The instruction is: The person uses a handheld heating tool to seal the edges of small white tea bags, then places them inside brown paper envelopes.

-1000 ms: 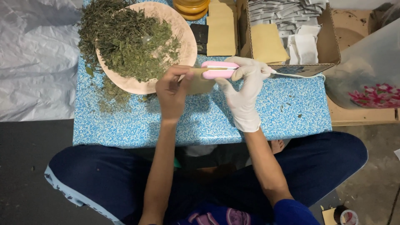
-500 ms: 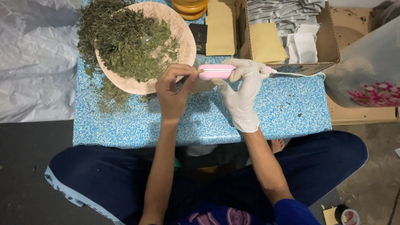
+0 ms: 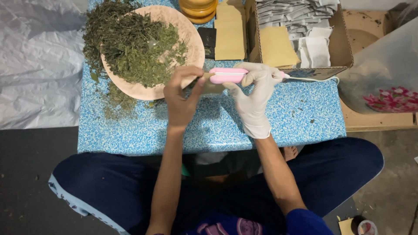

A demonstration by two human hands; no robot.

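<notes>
Hands sealing one tan paper pouch (image 3: 212, 88) above a speckled blue surface (image 3: 283, 117).
One round pinkish tray (image 3: 191, 48) holds dried green leaves (image 3: 135, 43); one cardboard box (image 3: 344, 48) holds white sachets (image 3: 318, 50). Bare left hand (image 3: 180, 100) pinches the pouch; gloved right hand (image 3: 254, 93) squeezes one smooth pink sealer (image 3: 227, 75) onto it.

Both hands hide most of the pouch (image 3: 212, 88).

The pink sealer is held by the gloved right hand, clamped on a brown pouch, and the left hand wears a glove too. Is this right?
Not quite. In the head view the left hand is bare; only the right hand is gloved. It does hold the pink sealer on the brown pouch.
</notes>
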